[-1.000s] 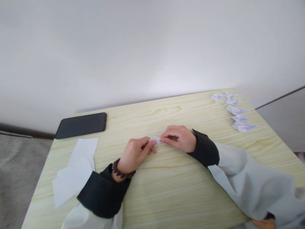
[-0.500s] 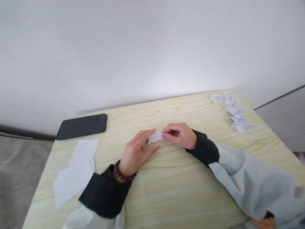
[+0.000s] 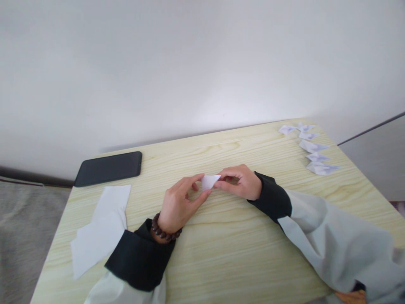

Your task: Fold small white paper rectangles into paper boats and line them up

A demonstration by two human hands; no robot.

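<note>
A small piece of folded white paper (image 3: 209, 182) is held between my two hands, a little above or at the tabletop; I cannot tell which. My left hand (image 3: 182, 202), with a dark bead bracelet (image 3: 163, 231) at the wrist, grips the paper's left side between thumb and fingers. On the right side, my right hand (image 3: 238, 181) pinches the paper at its edge with thumb and forefinger. The paper tapers to a point at its upper right. Parts of it are hidden behind the fingertips.
Loose white paper sheets (image 3: 99, 236) overlap at the left of the wooden table (image 3: 240, 253). Behind them lies a black phone (image 3: 109, 168). Several folded paper pieces (image 3: 321, 168) form a column at the right back. A white wall (image 3: 202, 76) stands behind the table.
The folded paper has turned between my fingers and now shows a pointed outline. My left thumb has closed in to touch it. My right hand has barely moved.
</note>
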